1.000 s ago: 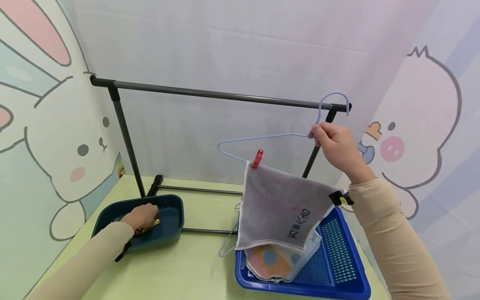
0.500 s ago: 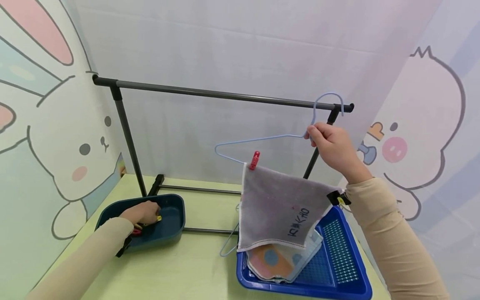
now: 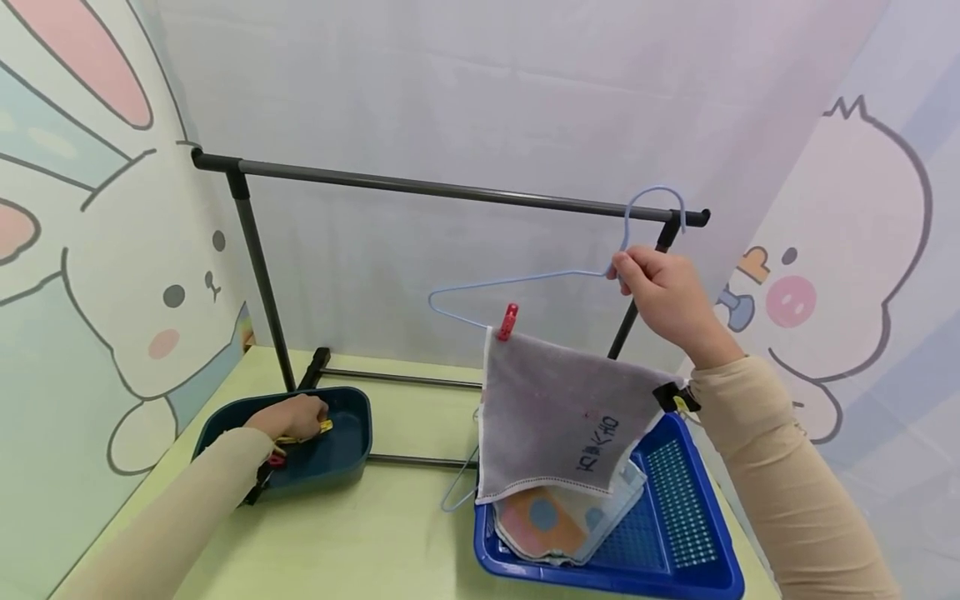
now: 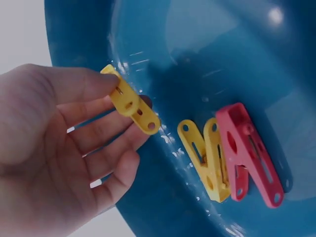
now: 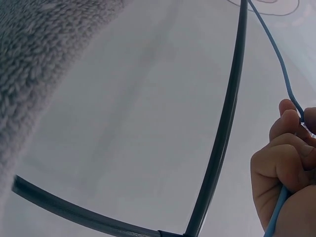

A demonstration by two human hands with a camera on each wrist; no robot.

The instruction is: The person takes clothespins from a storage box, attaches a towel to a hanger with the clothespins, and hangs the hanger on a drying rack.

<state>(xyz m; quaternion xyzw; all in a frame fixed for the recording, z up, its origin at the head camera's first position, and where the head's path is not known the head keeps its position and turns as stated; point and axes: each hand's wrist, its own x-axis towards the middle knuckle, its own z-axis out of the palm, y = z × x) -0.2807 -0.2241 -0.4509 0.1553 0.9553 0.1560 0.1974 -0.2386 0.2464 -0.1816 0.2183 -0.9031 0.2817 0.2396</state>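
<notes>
Yellow plastic clothespin (image 4: 124, 97): 1, pinched in left hand (image 4: 57, 145), over dark-teal plastic tub (image 3: 354, 435). Light-blue wire hanger (image 3: 517, 281): 1, neck gripped by right hand (image 3: 667, 293), I judge to steady grey plush cloth (image 3: 555, 408) clipped by red plastic clothespin (image 3: 509, 322).

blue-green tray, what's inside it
A loose yellow peg and a red peg lie in the tray; the left hand pinches a second yellow peg, hiding whatever is behind it.
</notes>
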